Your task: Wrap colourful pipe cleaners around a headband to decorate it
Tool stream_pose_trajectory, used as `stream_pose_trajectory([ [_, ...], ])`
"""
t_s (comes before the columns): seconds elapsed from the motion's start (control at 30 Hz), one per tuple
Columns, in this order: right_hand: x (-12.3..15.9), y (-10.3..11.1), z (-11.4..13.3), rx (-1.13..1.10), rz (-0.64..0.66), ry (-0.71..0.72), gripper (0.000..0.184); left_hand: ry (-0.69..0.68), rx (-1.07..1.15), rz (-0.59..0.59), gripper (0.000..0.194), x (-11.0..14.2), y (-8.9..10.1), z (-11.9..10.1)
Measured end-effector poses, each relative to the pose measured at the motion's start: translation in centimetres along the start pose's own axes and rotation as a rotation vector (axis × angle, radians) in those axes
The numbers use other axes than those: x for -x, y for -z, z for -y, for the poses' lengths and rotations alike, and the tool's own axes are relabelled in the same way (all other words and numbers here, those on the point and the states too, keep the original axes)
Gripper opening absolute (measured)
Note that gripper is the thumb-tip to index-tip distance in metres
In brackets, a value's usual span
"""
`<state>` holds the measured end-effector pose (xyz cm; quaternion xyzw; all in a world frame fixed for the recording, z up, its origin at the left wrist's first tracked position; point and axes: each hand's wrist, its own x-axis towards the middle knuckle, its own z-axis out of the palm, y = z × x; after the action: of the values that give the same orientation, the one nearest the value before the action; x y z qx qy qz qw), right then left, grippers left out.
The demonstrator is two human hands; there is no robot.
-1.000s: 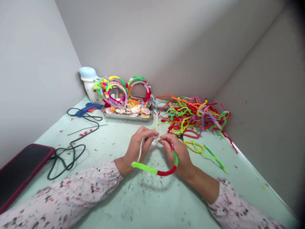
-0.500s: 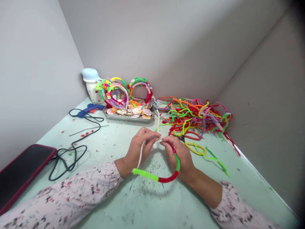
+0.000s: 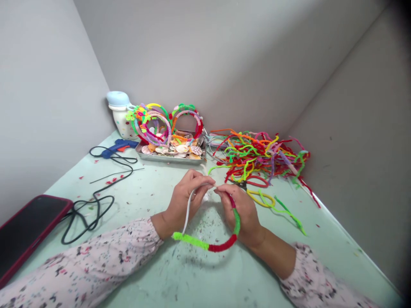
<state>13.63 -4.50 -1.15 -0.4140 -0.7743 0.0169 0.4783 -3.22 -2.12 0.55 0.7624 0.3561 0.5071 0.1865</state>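
My hands hold a hoop-shaped headband (image 3: 221,244) above the pale green table. Its lower arc is wrapped in bright green and red pipe cleaner, and a bare white stretch (image 3: 187,214) rises into my left hand (image 3: 189,201). My right hand (image 3: 240,211) pinches the band near the wrapped end, where a red section (image 3: 231,201) meets my fingers. The fingertips of both hands nearly touch. A pale strand between them is partly hidden by my fingers.
Decorated headbands (image 3: 154,124) lean on a metal tray of seashells (image 3: 170,159) at the back. A heap of pipe cleaners (image 3: 257,158) lies to the right. On the left are a blue glue gun (image 3: 118,147), its black cord (image 3: 96,214) and a phone (image 3: 28,235).
The band's wrapped lower arc has swung slightly left and down, and more white shows below my left hand. My left hand has shifted a little left.
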Motion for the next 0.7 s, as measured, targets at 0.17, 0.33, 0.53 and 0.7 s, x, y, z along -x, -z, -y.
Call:
stream_pose_trajectory([
  [0.17,0.06,0.06,0.1,-0.003,-0.01,0.034,0.024,-0.004,-0.008,0.012,0.014,-0.16,0.14,-0.39],
  [0.33,0.09,0.01,0.13,-0.028,0.0,0.029,0.025,-0.003,-0.003,-0.002,0.012,-0.14,0.15,-0.78],
  [0.53,-0.08,0.15,0.15,-0.038,-0.015,0.037,0.026,0.022,0.037,-0.04,0.017,-0.02,-0.1,-0.56],
  [0.7,-0.07,0.18,0.06,-0.024,-0.016,0.042,0.026,0.017,0.029,-0.046,0.014,-0.02,-0.1,-0.39],
])
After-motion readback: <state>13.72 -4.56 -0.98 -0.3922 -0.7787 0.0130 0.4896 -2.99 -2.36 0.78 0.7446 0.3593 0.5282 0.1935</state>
